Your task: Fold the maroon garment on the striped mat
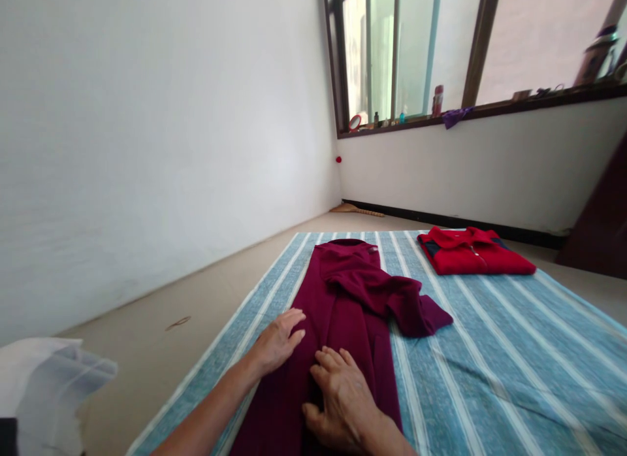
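Note:
A maroon long-sleeved garment [337, 312] lies lengthwise in a narrow strip on a blue and white striped cloth [460, 371]. Its collar end points away from me, and one sleeve sticks out crumpled to the right. My left hand [279, 338] rests on the garment's left edge with its fingers stretched out. Lower down and nearer the middle, my right hand [340, 390] lies on the fabric, fingers slightly bent and thumb apart. Neither hand has anything visible gripped in it. The garment's near end runs out of the frame.
A folded red garment with a zip [477, 253] sits at the far right of the cloth. A white bag-like thing [44, 390] stands at the lower left. Bottles, a mirror and a purple cloth [455, 117] line the window sill. A broom [355, 210] lies by the far wall.

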Demonstrator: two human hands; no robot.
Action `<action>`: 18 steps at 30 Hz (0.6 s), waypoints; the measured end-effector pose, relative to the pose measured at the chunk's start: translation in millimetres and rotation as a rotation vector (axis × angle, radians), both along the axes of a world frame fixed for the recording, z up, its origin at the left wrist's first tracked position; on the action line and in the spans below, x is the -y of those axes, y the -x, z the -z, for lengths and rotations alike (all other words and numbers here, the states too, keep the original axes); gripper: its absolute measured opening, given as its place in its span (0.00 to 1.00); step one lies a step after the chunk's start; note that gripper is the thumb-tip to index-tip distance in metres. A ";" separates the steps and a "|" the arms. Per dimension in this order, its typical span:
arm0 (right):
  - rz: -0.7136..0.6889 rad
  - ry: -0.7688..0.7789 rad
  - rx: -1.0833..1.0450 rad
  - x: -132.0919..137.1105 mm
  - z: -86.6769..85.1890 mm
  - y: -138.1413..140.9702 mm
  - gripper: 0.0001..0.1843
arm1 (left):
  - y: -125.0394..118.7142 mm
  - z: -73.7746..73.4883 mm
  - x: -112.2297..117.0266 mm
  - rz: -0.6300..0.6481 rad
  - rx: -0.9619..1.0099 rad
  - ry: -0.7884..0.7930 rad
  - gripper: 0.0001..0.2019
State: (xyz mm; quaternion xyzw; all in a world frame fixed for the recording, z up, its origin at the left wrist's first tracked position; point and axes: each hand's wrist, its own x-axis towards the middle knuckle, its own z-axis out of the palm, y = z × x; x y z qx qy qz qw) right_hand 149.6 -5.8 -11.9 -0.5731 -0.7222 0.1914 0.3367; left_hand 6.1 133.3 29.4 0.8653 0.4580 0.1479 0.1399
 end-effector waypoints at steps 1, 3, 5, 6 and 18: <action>-0.001 0.002 0.012 0.6 -1.1 -0.8 0.21 | 14.0 3.0 17.3 0.026 -0.024 -0.024 0.18; -0.002 0.003 0.036 1.5 -1.3 -2.0 0.23 | 39.7 11.2 52.0 0.040 -0.062 -0.066 0.19; -0.009 0.008 0.059 2.2 0.0 -2.9 0.23 | 58.5 21.2 83.8 0.065 -0.081 -0.166 0.22; -0.011 0.013 0.071 2.7 0.6 -3.2 0.23 | 64.6 26.3 97.7 0.098 -0.095 -0.228 0.23; -0.021 0.046 0.172 7.2 -1.6 -4.5 0.23 | 62.1 42.1 149.2 0.157 -0.205 -0.436 0.22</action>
